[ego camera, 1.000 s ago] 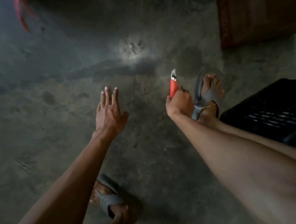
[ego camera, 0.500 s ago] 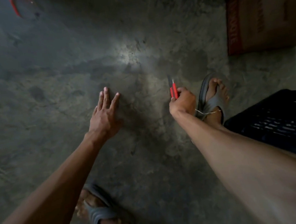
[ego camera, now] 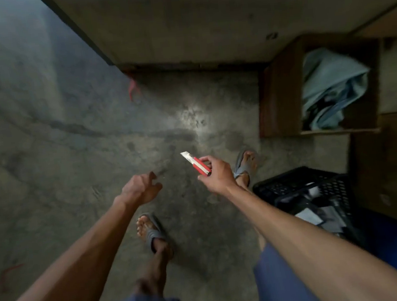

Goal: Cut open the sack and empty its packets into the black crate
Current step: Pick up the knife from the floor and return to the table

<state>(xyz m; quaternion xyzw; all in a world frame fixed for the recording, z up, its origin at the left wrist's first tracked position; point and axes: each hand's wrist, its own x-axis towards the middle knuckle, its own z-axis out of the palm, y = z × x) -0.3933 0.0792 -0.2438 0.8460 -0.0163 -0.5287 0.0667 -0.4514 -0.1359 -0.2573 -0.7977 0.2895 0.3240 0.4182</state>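
Note:
My right hand (ego camera: 215, 173) grips a red utility knife (ego camera: 197, 163) with its blade out, pointing up and to the left over the concrete floor. My left hand (ego camera: 139, 188) hovers to the left of it, fingers loosely curled and apart, holding nothing. The black crate (ego camera: 293, 185) stands on the floor at the right, beside my right forearm, with several grey packets (ego camera: 309, 216) lying in it. No sack is in view.
An open cardboard box (ego camera: 277, 99) with light blue cloth (ego camera: 332, 86) inside stands at the right rear. A wall base (ego camera: 184, 62) runs across the back, with a red string scrap (ego camera: 133, 88) near it. My sandalled feet (ego camera: 150, 230) stand on the floor.
The view has risen and tilted forward, bringing the wall and box into sight. My left hand lifted off the floor and curled. My right hand raised the knife, blade now angled left.

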